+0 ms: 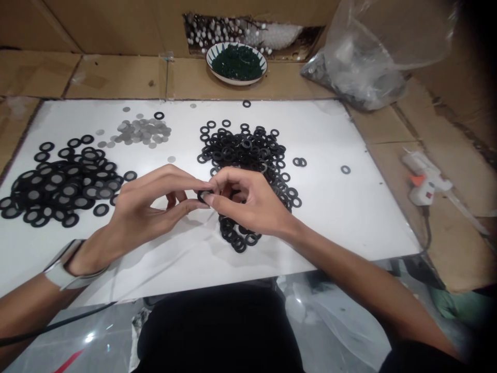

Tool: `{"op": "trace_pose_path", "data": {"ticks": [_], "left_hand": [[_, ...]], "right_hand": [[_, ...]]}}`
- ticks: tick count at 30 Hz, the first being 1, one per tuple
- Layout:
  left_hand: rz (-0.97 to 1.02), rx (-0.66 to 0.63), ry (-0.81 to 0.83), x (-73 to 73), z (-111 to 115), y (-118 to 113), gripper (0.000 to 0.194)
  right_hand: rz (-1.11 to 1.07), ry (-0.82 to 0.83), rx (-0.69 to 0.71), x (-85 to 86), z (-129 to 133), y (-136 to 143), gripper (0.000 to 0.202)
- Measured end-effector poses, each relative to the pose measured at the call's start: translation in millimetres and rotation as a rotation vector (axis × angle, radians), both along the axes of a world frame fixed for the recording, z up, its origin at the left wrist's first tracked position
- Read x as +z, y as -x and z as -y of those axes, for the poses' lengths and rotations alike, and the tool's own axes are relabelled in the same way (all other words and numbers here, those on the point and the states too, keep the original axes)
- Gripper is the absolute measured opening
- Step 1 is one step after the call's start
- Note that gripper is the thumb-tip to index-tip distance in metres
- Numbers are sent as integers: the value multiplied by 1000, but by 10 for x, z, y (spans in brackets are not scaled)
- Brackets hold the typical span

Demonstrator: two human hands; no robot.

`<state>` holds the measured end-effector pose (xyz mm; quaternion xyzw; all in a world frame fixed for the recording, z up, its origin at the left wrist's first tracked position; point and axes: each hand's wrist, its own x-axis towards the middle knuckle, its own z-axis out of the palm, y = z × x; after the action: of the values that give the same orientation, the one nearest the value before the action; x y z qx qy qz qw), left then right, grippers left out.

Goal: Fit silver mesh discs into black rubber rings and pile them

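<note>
Between my two hands, above the white board (330, 207), a small black ring washer (202, 196) is held up. My left hand (147, 202) pinches its left side between thumb and fingertips. From the right, the thumb and fingers of my right hand (248, 199) close on the same washer; a pale spot by that thumb tip is too small to make out. Partly behind my right hand spreads a heap of black ring washers (244, 145). Left of my left hand lies a pile of black rings with grey discs in their centres (66, 184). Loose grey discs (143, 130) lie farther back.
A plate (217, 77) of dark green bits stands on the cardboard behind the board. A clear plastic bag (361, 77) sits at the back right. On the right lies a white power strip (423, 166) with a cord. One stray ring (345, 169) lies apart.
</note>
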<state>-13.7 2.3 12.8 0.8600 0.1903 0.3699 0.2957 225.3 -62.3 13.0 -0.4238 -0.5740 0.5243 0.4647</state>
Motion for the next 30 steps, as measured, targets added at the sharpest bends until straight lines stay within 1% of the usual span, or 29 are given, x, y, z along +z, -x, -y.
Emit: {"op": "trace_pose_path", "data": {"ticks": [4, 8, 11, 14, 18, 22, 26, 30], "left_hand": [[39, -6, 38, -16, 11, 10, 37], [53, -13, 51, -51, -7, 17, 35], [77, -42, 6, -68, -49, 14, 38], [75, -74, -71, -65, -74, 10, 49], [25, -33, -97, -33, -52, 15, 56], [23, -18, -141, 6, -20, 25, 59], [26, 22, -133, 19, -5, 19, 56], [57, 36, -105, -9, -12, 7, 51]], "right_hand": [[-9, -12, -14, 2, 7, 8, 28], [1, -54, -50, 4, 20, 29, 29], [19, -115, -74, -10, 25, 39, 27], [44, -151, -65, -29, 29, 37, 24], [62, -131, -53, -34, 28, 28, 22], [47, -95, -24, -25, 21, 15, 17], [25, -67, -7, -26, 15, 0, 19], [-40, -34, 32, -25, -12, -17, 24]]}}
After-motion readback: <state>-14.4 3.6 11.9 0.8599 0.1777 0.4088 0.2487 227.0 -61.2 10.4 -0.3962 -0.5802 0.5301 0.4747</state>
